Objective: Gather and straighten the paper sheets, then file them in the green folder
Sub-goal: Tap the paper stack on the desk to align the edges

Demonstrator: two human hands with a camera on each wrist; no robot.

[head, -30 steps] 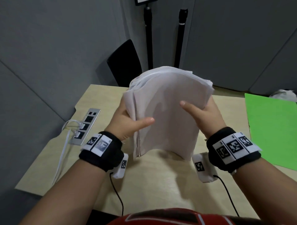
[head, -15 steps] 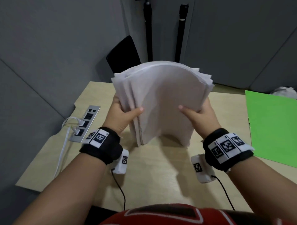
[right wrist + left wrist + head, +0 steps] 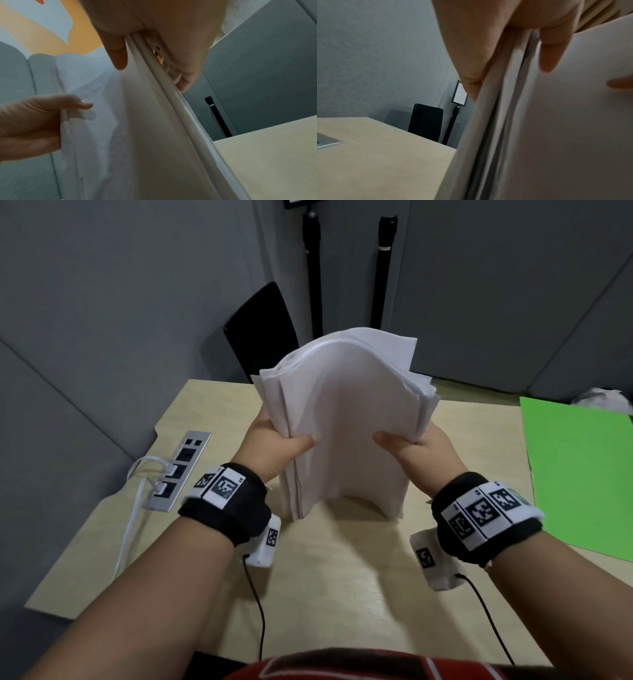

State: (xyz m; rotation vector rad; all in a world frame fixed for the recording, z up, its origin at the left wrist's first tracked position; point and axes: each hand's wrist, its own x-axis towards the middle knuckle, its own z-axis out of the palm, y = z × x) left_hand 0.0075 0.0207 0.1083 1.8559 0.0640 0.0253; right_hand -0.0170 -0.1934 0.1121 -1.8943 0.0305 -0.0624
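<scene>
A thick stack of white paper sheets (image 3: 346,419) is held upright on the pale wooden surface (image 3: 342,594), its lower edge resting there and its top bowed. Its left edge is pinched in the grip of the left hand (image 3: 274,450), its right edge in the grip of the right hand (image 3: 421,453), thumbs laid across the front. The flat green folder (image 3: 579,474) is seen lying well apart at the right. A silver socket panel (image 3: 178,470) with white cables (image 3: 132,529) is set into the surface at the left. A black chair back (image 3: 260,330) is partly hidden behind the stack.
</scene>
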